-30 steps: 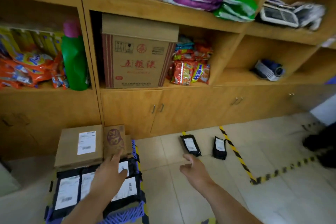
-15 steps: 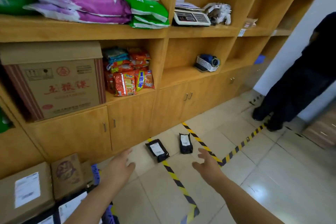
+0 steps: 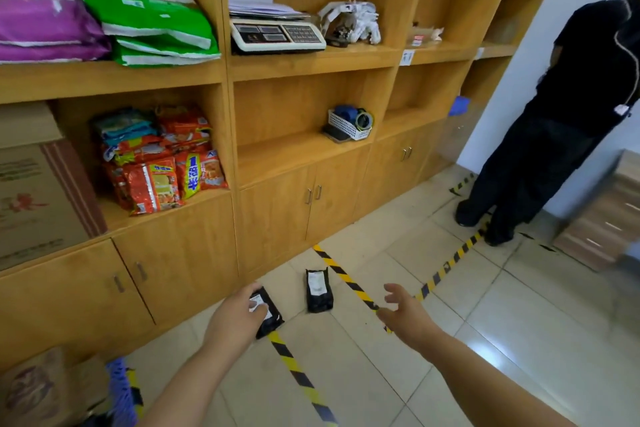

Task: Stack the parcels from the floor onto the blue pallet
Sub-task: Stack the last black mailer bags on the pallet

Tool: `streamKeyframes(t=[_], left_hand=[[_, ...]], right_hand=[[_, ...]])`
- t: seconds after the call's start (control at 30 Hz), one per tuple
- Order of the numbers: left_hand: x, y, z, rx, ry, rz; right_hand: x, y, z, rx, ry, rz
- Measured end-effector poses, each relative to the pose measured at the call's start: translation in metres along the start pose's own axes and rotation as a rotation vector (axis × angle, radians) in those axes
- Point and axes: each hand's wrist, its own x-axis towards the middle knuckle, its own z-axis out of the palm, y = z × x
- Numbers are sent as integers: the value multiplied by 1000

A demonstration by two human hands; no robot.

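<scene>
Now two black parcels lie on the floor tiles by the cabinet doors: the near parcel (image 3: pixel 266 311) beside the striped tape, the far parcel (image 3: pixel 318 290) just right of it. Since a second ago the view has swung off the blue pallet (image 3: pixel 119 388), now at the lower left edge. The left hand (image 3: pixel 235 319) reaches out over the near parcel, grip open; whether it touches is unclear. The right hand (image 3: pixel 403 312) hovers with fingers spread, empty.

Tiled floor (image 3: pixel 485 322) carries two black parcels (image 3: pixel 319 291) near the cabinet base, side by side but apart. Yellow-black hazard tape (image 3: pixel 346 279) runs across the tiles; the nearer parcel (image 3: pixel 272 317) lies over one strip.
</scene>
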Motion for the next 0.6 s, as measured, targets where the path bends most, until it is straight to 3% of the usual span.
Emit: streamKeyframes(t=[0.27, 0.6], left_hand=[[76, 27, 25, -38, 12, -36], [233, 71, 50, -81, -88, -49]], right_hand=[[81, 0, -26, 36, -38, 10], [212, -35, -47, 72, -28, 51]])
